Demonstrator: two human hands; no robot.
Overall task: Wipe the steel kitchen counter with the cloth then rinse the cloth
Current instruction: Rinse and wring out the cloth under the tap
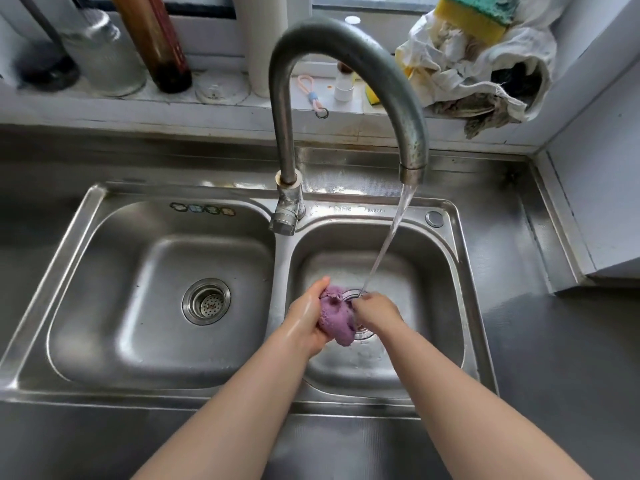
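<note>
The purple cloth (335, 317) is sitting bunched between two hands over the right basin's drain. The left hand (306, 315) is gripping its left side, and the right hand (375, 311) is pinching its right edge with closed fingers. Water (388, 237) is falling from one curved faucet (346, 81) into the right of two basins in the sink (104, 216). The steel counter (554, 358) is lying bare around the sink, ending at a white wall on the right. On the far sill, rags (485, 77) are carrying one sponge (474, 15).

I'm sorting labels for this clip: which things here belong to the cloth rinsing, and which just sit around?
In use:
purple cloth, held by left hand and right hand
faucet, running
right basin

Lying about:
left basin
yellow-green sponge
white rag
brown bottle
steel canister
</note>
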